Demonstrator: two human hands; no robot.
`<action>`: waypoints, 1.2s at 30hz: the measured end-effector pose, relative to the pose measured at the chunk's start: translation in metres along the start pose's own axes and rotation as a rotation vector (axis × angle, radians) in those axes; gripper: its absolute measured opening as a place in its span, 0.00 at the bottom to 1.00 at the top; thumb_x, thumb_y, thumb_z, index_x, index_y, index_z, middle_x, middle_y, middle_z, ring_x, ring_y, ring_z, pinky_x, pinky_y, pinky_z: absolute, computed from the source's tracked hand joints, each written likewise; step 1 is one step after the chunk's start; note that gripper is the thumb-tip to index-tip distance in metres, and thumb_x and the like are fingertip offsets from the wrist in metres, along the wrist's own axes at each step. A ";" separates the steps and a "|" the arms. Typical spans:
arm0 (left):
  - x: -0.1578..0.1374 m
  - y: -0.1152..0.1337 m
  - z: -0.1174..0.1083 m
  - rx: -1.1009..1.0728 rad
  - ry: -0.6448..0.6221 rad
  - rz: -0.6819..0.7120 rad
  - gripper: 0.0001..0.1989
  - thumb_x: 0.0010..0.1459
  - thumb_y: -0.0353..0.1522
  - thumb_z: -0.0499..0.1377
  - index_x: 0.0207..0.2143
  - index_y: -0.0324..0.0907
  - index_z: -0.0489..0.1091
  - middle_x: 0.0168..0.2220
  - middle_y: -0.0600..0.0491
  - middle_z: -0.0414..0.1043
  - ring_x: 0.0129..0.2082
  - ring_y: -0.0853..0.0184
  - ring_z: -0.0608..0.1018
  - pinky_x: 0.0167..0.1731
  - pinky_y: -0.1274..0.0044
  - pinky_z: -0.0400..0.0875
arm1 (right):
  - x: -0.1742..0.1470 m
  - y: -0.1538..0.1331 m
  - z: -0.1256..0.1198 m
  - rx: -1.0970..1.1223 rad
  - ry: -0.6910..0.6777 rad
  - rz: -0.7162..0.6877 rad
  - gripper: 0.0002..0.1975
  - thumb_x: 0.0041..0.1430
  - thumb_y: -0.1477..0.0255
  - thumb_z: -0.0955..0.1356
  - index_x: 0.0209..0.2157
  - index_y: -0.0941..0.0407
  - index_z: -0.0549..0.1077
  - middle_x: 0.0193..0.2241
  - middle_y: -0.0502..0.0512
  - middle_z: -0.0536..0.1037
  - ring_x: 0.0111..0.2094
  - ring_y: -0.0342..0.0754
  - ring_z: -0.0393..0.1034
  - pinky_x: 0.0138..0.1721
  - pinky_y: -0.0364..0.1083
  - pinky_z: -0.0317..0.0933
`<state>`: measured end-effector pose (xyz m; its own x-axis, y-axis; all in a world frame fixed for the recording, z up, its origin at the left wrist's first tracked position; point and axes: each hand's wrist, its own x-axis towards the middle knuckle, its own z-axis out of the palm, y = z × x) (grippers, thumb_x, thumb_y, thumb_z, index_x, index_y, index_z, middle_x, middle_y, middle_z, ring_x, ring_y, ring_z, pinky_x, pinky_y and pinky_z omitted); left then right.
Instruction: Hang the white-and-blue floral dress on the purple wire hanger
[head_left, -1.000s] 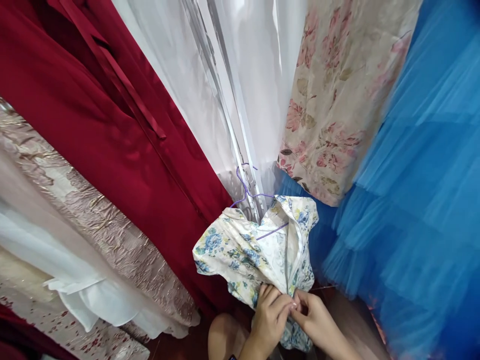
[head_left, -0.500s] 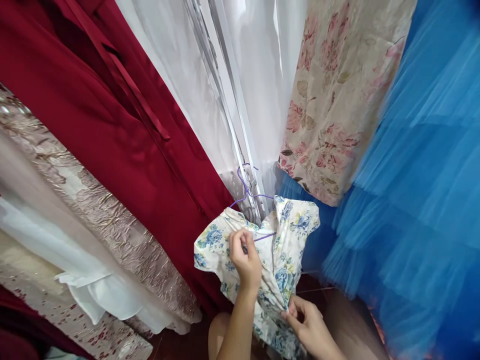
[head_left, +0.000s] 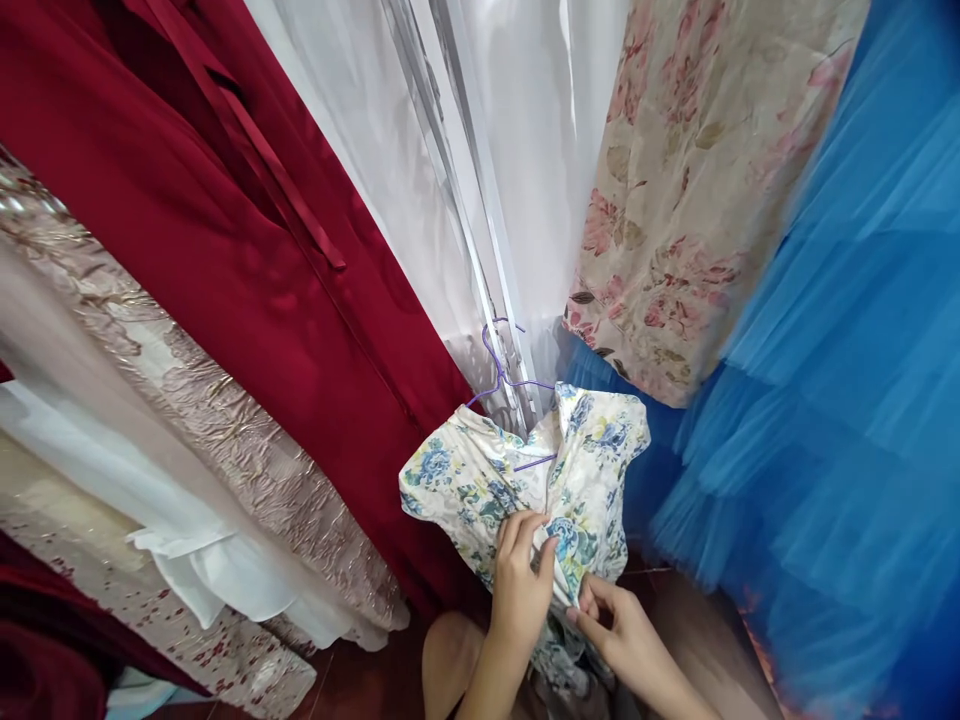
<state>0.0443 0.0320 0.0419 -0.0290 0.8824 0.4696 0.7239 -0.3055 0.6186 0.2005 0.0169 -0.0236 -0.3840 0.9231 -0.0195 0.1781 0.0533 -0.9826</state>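
A short-sleeved white dress with blue and yellow flowers [head_left: 442, 470] hangs on a purple hanger [head_left: 501, 372], its neckline facing me and its front overlapping in a V. My left hand [head_left: 521, 580] is closed on the fabric at the middle of the front, fingers bent and thumb toward the opening. Lower and to the right, my right hand [head_left: 622, 625] pinches the edge of the front opening between thumb and fingers. The dress's lower part is partly hidden behind my hands and forearms.
Long garments hang around: a dark red one [head_left: 300, 300] at left, white fabric [head_left: 525, 150] behind metal rails [head_left: 491, 230], a pink-flowered beige one [head_left: 675, 200], and a layered blue tulle one [head_left: 840, 350] at right. A dark reddish floor [head_left: 360, 665] shows below.
My left hand has come down from near the neckline to the middle of the dress front, closer to my right hand. My right hand still pinches the same edge.
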 end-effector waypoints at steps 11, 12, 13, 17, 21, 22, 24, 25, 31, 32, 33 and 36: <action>0.008 -0.010 0.012 -0.021 0.054 -0.060 0.08 0.66 0.32 0.51 0.41 0.43 0.69 0.41 0.49 0.64 0.45 0.62 0.71 0.47 0.69 0.68 | 0.008 -0.006 0.000 -0.040 0.004 -0.010 0.09 0.59 0.71 0.65 0.25 0.54 0.61 0.21 0.45 0.64 0.25 0.45 0.60 0.29 0.43 0.53; 0.009 -0.009 0.012 -0.009 0.051 -0.056 0.08 0.66 0.32 0.51 0.41 0.43 0.69 0.41 0.49 0.64 0.44 0.62 0.71 0.47 0.69 0.67 | 0.008 -0.006 -0.001 -0.043 0.001 -0.008 0.09 0.59 0.71 0.65 0.25 0.54 0.61 0.21 0.45 0.63 0.25 0.45 0.60 0.29 0.43 0.52; 0.010 -0.007 0.013 0.004 0.049 -0.053 0.08 0.67 0.31 0.50 0.40 0.43 0.69 0.40 0.49 0.64 0.44 0.62 0.71 0.46 0.69 0.67 | 0.008 -0.005 -0.001 -0.042 -0.002 -0.007 0.09 0.59 0.70 0.65 0.26 0.54 0.61 0.21 0.44 0.63 0.25 0.45 0.59 0.29 0.43 0.52; 0.010 -0.002 0.019 0.034 0.076 -0.078 0.08 0.68 0.30 0.47 0.38 0.43 0.65 0.39 0.49 0.65 0.42 0.63 0.70 0.45 0.71 0.65 | 0.008 -0.004 -0.001 -0.032 -0.007 -0.019 0.10 0.59 0.71 0.65 0.25 0.54 0.61 0.21 0.44 0.63 0.25 0.44 0.59 0.29 0.43 0.52; 0.009 -0.005 0.023 0.009 0.098 -0.182 0.07 0.68 0.30 0.45 0.36 0.44 0.60 0.34 0.52 0.65 0.36 0.65 0.70 0.38 0.74 0.64 | 0.008 -0.004 0.001 -0.029 -0.011 -0.023 0.10 0.59 0.71 0.65 0.25 0.54 0.60 0.20 0.44 0.63 0.25 0.44 0.59 0.28 0.43 0.51; 0.010 -0.007 0.022 -0.010 0.074 -0.204 0.07 0.68 0.31 0.45 0.36 0.44 0.60 0.33 0.53 0.65 0.34 0.65 0.70 0.36 0.75 0.64 | 0.008 -0.004 0.000 -0.025 -0.011 -0.025 0.10 0.59 0.71 0.65 0.25 0.54 0.60 0.20 0.44 0.62 0.25 0.44 0.58 0.28 0.43 0.51; 0.012 -0.011 0.017 -0.062 -0.007 -0.214 0.07 0.68 0.32 0.45 0.36 0.44 0.59 0.31 0.54 0.65 0.32 0.66 0.70 0.33 0.77 0.63 | 0.008 -0.003 -0.001 -0.013 -0.010 -0.028 0.10 0.59 0.71 0.65 0.25 0.54 0.60 0.21 0.44 0.62 0.25 0.44 0.58 0.28 0.43 0.51; 0.013 -0.012 0.013 -0.091 -0.056 -0.201 0.07 0.68 0.33 0.45 0.36 0.44 0.59 0.31 0.54 0.64 0.32 0.66 0.70 0.33 0.77 0.63 | 0.007 -0.002 -0.002 -0.005 -0.008 -0.027 0.10 0.59 0.71 0.65 0.25 0.54 0.60 0.21 0.44 0.61 0.25 0.44 0.57 0.28 0.43 0.51; 0.011 -0.015 -0.001 -0.100 -0.192 -0.103 0.09 0.69 0.34 0.45 0.35 0.44 0.59 0.30 0.55 0.64 0.31 0.68 0.70 0.32 0.79 0.62 | 0.006 0.004 -0.005 0.022 0.005 -0.013 0.10 0.60 0.71 0.65 0.25 0.54 0.60 0.21 0.44 0.61 0.26 0.44 0.57 0.29 0.43 0.51; 0.010 -0.016 -0.001 -0.079 -0.202 -0.087 0.10 0.69 0.34 0.45 0.35 0.44 0.60 0.31 0.54 0.65 0.32 0.68 0.71 0.32 0.79 0.62 | 0.006 0.004 -0.004 0.027 0.004 -0.012 0.10 0.59 0.71 0.65 0.25 0.54 0.60 0.21 0.44 0.61 0.26 0.44 0.57 0.29 0.43 0.51; 0.007 -0.017 0.000 -0.058 -0.211 -0.065 0.10 0.69 0.34 0.45 0.35 0.43 0.61 0.31 0.54 0.66 0.33 0.67 0.71 0.33 0.79 0.62 | 0.006 0.004 -0.003 0.033 0.001 -0.011 0.10 0.59 0.72 0.65 0.25 0.54 0.60 0.21 0.44 0.61 0.26 0.44 0.57 0.29 0.43 0.51; 0.000 -0.019 0.001 0.032 -0.242 0.011 0.11 0.69 0.33 0.45 0.34 0.43 0.62 0.31 0.54 0.67 0.34 0.67 0.72 0.34 0.78 0.62 | 0.005 0.003 0.000 0.044 -0.008 -0.004 0.09 0.58 0.73 0.65 0.25 0.54 0.60 0.21 0.44 0.61 0.25 0.44 0.57 0.29 0.43 0.51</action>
<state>0.0309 0.0384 0.0297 0.1423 0.9401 0.3097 0.7448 -0.3078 0.5921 0.1990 0.0221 -0.0264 -0.3915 0.9200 -0.0167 0.1368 0.0402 -0.9898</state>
